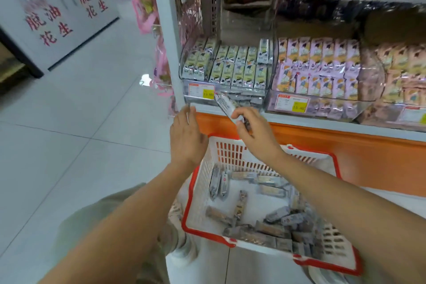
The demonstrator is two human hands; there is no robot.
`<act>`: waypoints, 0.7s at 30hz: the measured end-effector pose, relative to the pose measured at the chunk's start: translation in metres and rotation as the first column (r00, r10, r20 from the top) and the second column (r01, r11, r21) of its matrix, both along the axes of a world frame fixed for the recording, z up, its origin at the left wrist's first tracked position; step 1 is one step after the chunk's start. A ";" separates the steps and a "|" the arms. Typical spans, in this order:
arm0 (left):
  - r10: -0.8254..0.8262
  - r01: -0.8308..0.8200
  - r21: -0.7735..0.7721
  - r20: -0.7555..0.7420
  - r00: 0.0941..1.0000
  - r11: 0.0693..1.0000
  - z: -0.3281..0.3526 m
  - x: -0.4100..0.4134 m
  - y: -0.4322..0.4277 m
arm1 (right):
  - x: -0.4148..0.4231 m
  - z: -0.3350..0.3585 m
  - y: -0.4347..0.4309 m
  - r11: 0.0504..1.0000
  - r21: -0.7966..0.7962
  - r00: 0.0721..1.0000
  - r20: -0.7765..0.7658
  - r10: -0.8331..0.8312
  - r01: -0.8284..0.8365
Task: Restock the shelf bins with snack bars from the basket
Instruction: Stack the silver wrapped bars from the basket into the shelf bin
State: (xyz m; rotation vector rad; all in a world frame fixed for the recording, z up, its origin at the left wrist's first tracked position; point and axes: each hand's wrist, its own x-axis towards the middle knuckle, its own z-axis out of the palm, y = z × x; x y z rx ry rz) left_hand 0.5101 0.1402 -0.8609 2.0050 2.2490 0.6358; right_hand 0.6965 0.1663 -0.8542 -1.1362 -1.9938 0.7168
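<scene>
While the person's right hand (253, 131) pinches one snack bar (227, 105) by its lower end, between the thumb and curled fingers, the bar stands tilted, with its upper end just in front of the price label (201, 91) on the left shelf bin (198, 100). The left hand (186, 138) is flat and open, fingers straight, and holds nothing. It is close beside the white shelf edge (299, 120); I cannot say if the fingertips touch it, because this part is blurred. Below both arms is the basket (186, 203) with its red rim, and many more bars (265, 228) lie loose on its bottom, so I judge the restocking is far from finished.

From here some things could go wrong. With a grip only at one end, the bar may swing or slip when it goes over the bin's clear front wall. This bin already looks quite full of upright packs, so pushing a new one in could tip its neighbours. The neighbour bin (322, 104) with pink packs is just beside, so a careless reach could put the bar in the wrong place.
</scene>
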 end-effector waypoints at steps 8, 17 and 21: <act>-0.101 0.110 0.118 -0.079 0.992 0.987 0.058 -0.008 0.049 | -0.029 0.068 0.076 0.984 0.097 0.985 0.067 -0.156 0.149; -0.156 0.180 0.159 -0.156 0.975 0.971 0.052 -0.015 0.098 | -0.050 0.077 0.154 0.977 -0.067 0.949 0.256 -0.181 0.204; -0.115 0.148 0.209 -0.163 0.980 0.967 0.047 -0.015 0.110 | -0.062 0.077 0.186 0.964 -0.160 0.930 0.336 -0.148 0.211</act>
